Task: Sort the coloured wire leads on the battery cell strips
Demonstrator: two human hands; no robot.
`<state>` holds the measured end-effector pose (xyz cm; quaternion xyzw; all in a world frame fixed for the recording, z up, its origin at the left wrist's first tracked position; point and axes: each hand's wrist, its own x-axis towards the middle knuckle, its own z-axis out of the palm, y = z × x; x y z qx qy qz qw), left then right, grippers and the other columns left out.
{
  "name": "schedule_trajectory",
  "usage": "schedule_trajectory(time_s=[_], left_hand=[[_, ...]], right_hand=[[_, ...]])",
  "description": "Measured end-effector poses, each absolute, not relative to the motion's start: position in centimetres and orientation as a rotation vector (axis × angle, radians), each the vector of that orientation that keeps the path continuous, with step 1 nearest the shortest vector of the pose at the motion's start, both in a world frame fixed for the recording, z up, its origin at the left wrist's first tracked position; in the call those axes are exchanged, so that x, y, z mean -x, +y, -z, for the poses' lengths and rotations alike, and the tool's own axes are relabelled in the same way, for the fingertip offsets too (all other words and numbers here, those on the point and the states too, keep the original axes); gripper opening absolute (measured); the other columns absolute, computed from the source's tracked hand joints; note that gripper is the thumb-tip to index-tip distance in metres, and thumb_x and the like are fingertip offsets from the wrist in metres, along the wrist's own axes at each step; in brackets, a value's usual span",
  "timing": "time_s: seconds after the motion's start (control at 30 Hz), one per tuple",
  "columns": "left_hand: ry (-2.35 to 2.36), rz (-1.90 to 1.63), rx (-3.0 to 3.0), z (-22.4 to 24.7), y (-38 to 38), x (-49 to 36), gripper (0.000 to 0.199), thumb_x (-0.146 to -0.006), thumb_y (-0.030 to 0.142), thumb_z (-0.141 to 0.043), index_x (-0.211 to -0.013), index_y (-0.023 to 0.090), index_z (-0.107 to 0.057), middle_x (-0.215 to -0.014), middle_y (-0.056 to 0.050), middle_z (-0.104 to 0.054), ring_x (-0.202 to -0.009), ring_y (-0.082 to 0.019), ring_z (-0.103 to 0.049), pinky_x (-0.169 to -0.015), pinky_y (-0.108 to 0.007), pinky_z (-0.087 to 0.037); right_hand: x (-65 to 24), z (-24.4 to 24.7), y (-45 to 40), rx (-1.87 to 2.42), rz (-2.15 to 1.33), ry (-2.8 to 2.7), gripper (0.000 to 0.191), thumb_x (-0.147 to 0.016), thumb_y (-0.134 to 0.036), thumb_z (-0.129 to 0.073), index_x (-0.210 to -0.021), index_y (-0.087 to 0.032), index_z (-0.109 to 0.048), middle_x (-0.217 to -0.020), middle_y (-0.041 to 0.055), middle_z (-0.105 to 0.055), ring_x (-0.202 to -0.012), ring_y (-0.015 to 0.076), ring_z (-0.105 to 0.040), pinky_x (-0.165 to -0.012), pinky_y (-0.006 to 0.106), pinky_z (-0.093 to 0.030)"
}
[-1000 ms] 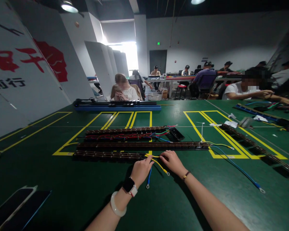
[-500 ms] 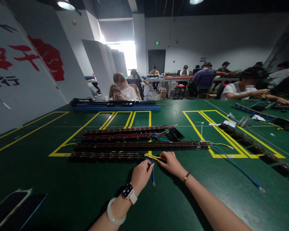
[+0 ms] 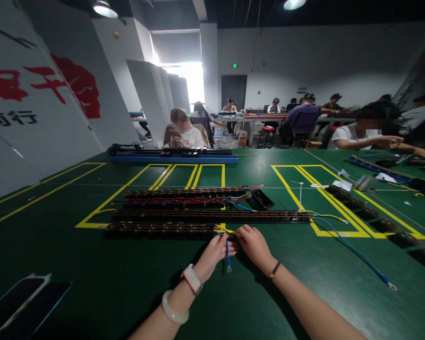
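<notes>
Left hand (image 3: 213,255) now rolled over, fingers part-spread behind blue cable (image 3: 228,256), grip unclear; right hand (image 3: 257,246), two o'clock, pinches yellow cable (image 3: 230,231): leads seemingly gathered together.

Bright window (image 3: 196,81) behind grey partitions (image 3: 144,89)

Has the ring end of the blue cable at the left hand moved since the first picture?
Yes, rightward: the ring end was left of the yellow tape line straight beyond; now it is right of that line.

1 white bangle (image 3: 168,309), watchband (image 3: 191,280), dark bracelet (image 3: 275,269)
</notes>
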<state>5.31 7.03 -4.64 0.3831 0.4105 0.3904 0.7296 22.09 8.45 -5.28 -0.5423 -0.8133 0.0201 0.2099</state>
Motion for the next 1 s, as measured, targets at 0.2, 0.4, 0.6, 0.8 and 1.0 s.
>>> schedule_trajectory(time_s=[0.2, 0.4, 0.6, 0.8, 1.0], left_hand=[[0.85, -0.845, -0.767, 5.2, 7.5, -4.8, 0.03, -0.09, 0.039, -0.051, -0.106, 0.015, -0.056, -0.1, -0.009, -0.067, -0.091, -0.016, -0.064, -0.083, -0.032, -0.05], [0.929, -0.885, -0.755, 6.0, 7.8, -4.6, 0.03, -0.083, 0.043, -0.06, -0.092, 0.014, -0.061, -0.089, -0.007, -0.068, -0.083, -0.015, -0.063, -0.073, -0.025, -0.047], [0.84, -0.923, -0.707, 6.5, 8.2, -4.4, 0.028, -0.078, 0.039, -0.067, -0.086, 0.013, -0.06, -0.081, -0.003, -0.065, -0.072, -0.011, -0.059, -0.066, -0.022, -0.043], [0.78, -0.884, -0.675, 6.2, 8.3, -4.0, 0.021, -0.079, 0.031, -0.067, -0.087, 0.012, -0.063, -0.083, -0.005, -0.066, -0.073, -0.012, -0.06, -0.066, -0.023, -0.044], [0.783, -0.886, -0.646, 6.4, 8.2, -4.0, 0.02, -0.081, 0.03, -0.065, -0.092, 0.013, -0.064, -0.091, -0.008, -0.068, -0.084, -0.015, -0.062, -0.073, -0.023, -0.045]], right_hand=[[-19.2, 3.4, 6.1, 1.45, 0.336, -2.544, 0.017, -0.088, -0.008, -0.049, -0.097, -0.018, -0.06, -0.087, 0.008, -0.062, -0.075, 0.0213, -0.058, -0.072, 0.035, -0.037], [-16.1, 4.4, 4.3, 1.44, 0.426, -2.549, 0.029, -0.085, -0.007, -0.05, -0.112, -0.013, -0.06, -0.101, 0.0146, -0.065, -0.085, 0.0249, -0.059, -0.079, 0.039, -0.041], [-16.8, 1.1, 3.6, 1.493, 0.144, -2.473, 0.022, -0.085, -0.024, -0.059, -0.104, -0.016, -0.065, -0.099, 0.0113, -0.065, -0.089, 0.0252, -0.056, -0.083, 0.039, -0.041], [-18.4, -1.6, 3.5, 1.43, -0.093, -2.502, 0.013, -0.087, -0.021, -0.056, -0.094, -0.022, -0.067, -0.097, 0.0066, -0.063, -0.089, 0.0211, -0.056, -0.082, 0.035, -0.041], [-18.6, -0.7, 3.9, 1.467, -0.121, -2.703, 0.019, -0.084, -0.018, -0.056, -0.1, -0.015, -0.066, -0.111, 0.0111, -0.063, -0.099, 0.0248, -0.054, -0.087, 0.038, -0.039]])
